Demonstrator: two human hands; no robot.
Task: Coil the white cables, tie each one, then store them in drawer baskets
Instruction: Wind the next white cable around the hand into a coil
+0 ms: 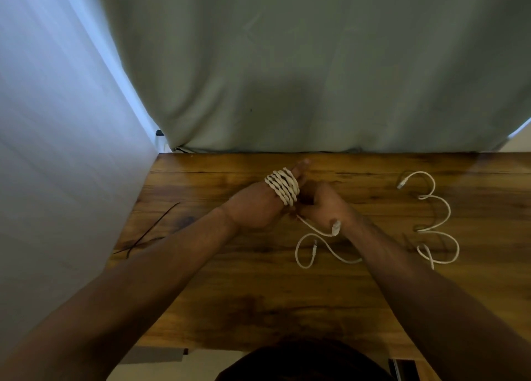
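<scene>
Two white cables in view, none finished. Cable 1, the white twisted cable [283, 187], is wound in several turns round the left hand [255, 208], whose fingers are straight and point toward the far table edge. The right hand [323, 205] is curled against the coil and appears to pinch the running end; the exact contact is hidden behind its back. A loose tail [313, 229] runs from the hands onto the wooden table [258, 294] and curls under the right forearm, so the winding is judged mostly done but not complete. Cable 2, the loose white cable with a plug at its far end [449, 211], lies in open loops on the right of the table, well apart from the hands, untouched. Thin black tie strips [149, 230] lie on the left of the table beside the left forearm, none yet on a cable. Left to do: finish coil 1, tie it, coil and tie cable 2, store both. No drawer baskets are visible. Edges: the left fingertips sit close to the far edge, where a grey-green curtain [287, 64] hangs. A pale panel [57, 122] closes the left side near the ties. Bare wood shows between the forearms toward the near edge, the best room for laying the coil down.
</scene>
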